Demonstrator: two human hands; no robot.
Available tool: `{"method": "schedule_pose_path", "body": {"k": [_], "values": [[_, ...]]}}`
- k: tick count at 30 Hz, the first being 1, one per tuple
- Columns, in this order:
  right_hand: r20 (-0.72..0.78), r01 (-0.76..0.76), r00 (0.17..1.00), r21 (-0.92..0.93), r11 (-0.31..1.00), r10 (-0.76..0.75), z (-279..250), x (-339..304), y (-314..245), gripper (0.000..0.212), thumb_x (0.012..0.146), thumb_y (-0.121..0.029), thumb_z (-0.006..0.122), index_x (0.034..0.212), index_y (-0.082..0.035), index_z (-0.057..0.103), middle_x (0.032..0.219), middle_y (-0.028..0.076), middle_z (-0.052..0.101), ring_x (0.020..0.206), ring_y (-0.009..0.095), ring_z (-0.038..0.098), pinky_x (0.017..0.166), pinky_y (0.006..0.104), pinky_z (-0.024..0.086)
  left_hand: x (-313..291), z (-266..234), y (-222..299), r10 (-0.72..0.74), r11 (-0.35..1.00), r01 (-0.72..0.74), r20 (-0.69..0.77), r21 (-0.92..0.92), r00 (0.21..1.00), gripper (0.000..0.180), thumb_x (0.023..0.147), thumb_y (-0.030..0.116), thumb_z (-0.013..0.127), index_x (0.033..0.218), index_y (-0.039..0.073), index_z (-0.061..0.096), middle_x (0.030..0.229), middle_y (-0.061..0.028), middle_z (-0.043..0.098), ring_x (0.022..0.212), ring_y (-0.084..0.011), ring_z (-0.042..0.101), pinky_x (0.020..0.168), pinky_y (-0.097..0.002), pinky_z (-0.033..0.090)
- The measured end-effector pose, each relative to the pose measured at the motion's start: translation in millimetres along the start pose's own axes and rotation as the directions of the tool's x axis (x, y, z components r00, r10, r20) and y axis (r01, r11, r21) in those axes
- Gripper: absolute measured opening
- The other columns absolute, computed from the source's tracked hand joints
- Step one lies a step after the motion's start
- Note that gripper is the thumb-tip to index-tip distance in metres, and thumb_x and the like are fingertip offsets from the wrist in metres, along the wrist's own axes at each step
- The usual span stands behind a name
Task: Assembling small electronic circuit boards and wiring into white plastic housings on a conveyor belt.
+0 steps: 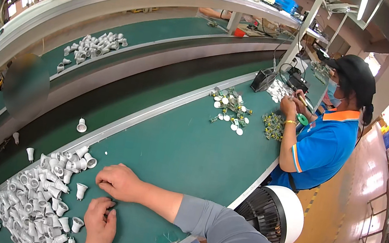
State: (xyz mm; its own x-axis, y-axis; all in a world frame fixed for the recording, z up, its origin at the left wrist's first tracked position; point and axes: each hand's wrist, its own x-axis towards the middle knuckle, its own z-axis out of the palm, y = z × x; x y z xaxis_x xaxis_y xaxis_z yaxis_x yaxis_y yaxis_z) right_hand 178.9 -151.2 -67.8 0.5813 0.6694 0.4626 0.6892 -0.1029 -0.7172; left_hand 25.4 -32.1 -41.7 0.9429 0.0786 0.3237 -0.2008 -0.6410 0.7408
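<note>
My left hand (100,225) is closed on the green bench top, beside a big heap of white plastic lamp housings (40,198). A small dark patch shows between its thumb and fingers, too unclear to name. Just beyond it my right hand (119,181) rests palm down with the fingers curled under, hiding whatever they may hold. Nearest to both hands, one lamp housing (81,191) stands apart from the heap. Another loose housing (77,225) lies close to my left hand.
A dark green conveyor belt (154,86) runs along the far side, carrying scattered housings. To the right, a co-worker (328,138) in a blue shirt handles small parts beside a pile of circuit boards with white discs (231,108). A black-and-white fan (286,217) stands at the bench edge.
</note>
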Motion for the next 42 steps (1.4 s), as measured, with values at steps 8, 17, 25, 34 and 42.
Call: {"method": "schedule_pose_path", "body": {"k": [8,17,25,34,42], "values": [[0.012,0.005,1.000,-0.027,1.000,-0.005,4,4,0,0.004,0.089,-0.015,0.067,0.092,-0.012,0.067,0.087,0.006,0.067,0.087,0.030,0.065,0.080,0.0451,0.045,2,-1,4,-0.012,1.000,0.012,-0.032,-0.003,0.999,0.021,0.080,-0.009,0.064,0.100,-0.002,0.064,0.106,-0.0138,0.063,0.074,-0.0192,0.059,0.064,-0.0285,0.049],[0.043,-0.003,0.999,-0.027,1.000,0.004,2,3,0,0.004,0.090,-0.016,0.066,0.093,-0.013,0.066,0.086,0.004,0.066,0.084,0.028,0.063,0.079,0.0438,0.044,-3,3,-4,-0.007,1.000,0.006,-0.047,-0.026,0.999,0.021,0.079,-0.008,0.065,0.099,-0.003,0.066,0.106,-0.0146,0.063,0.074,-0.0206,0.062,0.065,-0.0292,0.052],[0.036,-0.009,0.999,-0.029,1.000,0.010,2,2,0,0.004,0.090,-0.016,0.066,0.092,-0.013,0.066,0.086,0.004,0.065,0.084,0.029,0.063,0.078,0.0437,0.044,-3,4,-5,-0.023,1.000,0.023,-0.038,-0.016,0.999,0.020,0.078,-0.008,0.065,0.098,-0.003,0.067,0.107,-0.0154,0.064,0.076,-0.0204,0.062,0.066,-0.0284,0.052],[0.047,-0.028,0.998,-0.016,0.999,0.029,3,4,0,0.004,0.088,-0.016,0.066,0.091,-0.012,0.065,0.089,0.007,0.066,0.088,0.031,0.064,0.080,0.0458,0.045,-4,6,-11,-0.058,0.997,0.055,-0.056,-0.045,0.997,0.020,0.079,-0.009,0.064,0.098,-0.002,0.067,0.107,-0.0134,0.063,0.073,-0.0164,0.058,0.062,-0.0263,0.048],[0.065,-0.060,0.996,0.001,0.998,0.060,1,4,-3,0.004,0.088,-0.015,0.067,0.090,-0.013,0.066,0.089,0.006,0.066,0.088,0.030,0.064,0.081,0.0451,0.045,3,-11,11,0.138,0.984,-0.138,0.009,0.113,0.990,0.023,0.093,0.000,0.067,0.116,0.003,0.067,0.110,-0.0170,0.070,0.094,-0.0316,0.070,0.081,-0.0374,0.059]]}}
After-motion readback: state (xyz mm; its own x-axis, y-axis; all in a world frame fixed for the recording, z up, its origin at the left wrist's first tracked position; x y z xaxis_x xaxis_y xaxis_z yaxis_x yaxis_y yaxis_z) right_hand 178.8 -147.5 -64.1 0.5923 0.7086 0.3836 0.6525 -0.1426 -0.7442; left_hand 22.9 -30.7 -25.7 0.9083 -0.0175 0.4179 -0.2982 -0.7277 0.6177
